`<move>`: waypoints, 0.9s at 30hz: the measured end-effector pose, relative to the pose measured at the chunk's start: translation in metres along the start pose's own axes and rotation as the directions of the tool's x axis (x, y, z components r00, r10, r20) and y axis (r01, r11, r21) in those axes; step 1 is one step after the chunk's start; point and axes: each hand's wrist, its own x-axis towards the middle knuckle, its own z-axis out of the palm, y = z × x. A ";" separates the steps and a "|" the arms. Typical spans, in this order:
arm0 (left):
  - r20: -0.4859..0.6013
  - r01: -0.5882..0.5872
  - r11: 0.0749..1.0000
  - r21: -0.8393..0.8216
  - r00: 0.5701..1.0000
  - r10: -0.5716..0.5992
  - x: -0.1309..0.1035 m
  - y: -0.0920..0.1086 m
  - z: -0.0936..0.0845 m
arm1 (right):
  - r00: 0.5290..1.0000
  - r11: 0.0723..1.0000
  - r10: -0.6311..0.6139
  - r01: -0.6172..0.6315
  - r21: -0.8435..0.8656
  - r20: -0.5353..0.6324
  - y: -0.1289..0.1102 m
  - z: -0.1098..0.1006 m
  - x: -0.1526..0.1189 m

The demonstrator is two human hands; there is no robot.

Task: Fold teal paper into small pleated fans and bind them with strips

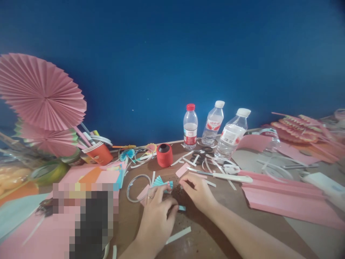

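Observation:
My left hand (159, 216) is low over the brown table, its fingers bent and drawn together, and what they hold, if anything, is hidden. A small pleated blue paper fan (161, 182) lies just past its fingertips. The end of a light-blue paper strip (182, 208) shows beside the left thumb; whether it is held or lying on the table, I cannot tell. My right hand (198, 192) is to the right, thumb and forefinger pinched together on something too small to make out. A white-handled utility knife (233, 177) rests beyond the right hand, and a white paper strip (178, 235) lies nearer me.
A red roll-shaped object (164, 155) and a clear ring of tape (138, 188) stand near the hands. Water bottles (191, 131) line the blue wall, with scissors (201, 155) beside them. Pink pleated paper (291, 198) is at right; a cup of pens (101, 153) at left.

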 end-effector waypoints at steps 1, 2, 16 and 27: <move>-0.005 0.014 1.000 0.021 1.000 -0.014 0.000 0.000 -0.002 | 1.000 1.000 0.003 -0.003 -0.007 0.002 0.000 0.000 0.000; -0.003 0.019 0.999 0.029 1.000 -0.019 0.001 -0.001 -0.003 | 1.000 1.000 0.007 -0.007 -0.010 -0.002 0.000 0.000 0.001; -0.166 0.210 0.961 0.181 0.969 -0.181 0.006 -0.012 -0.013 | 1.000 1.000 0.002 -0.002 0.001 -0.019 0.010 0.003 0.008; 0.042 0.210 0.900 0.382 0.969 -0.244 0.017 -0.014 -0.034 | 0.996 0.997 -0.082 0.082 -0.014 -0.022 0.009 0.004 0.009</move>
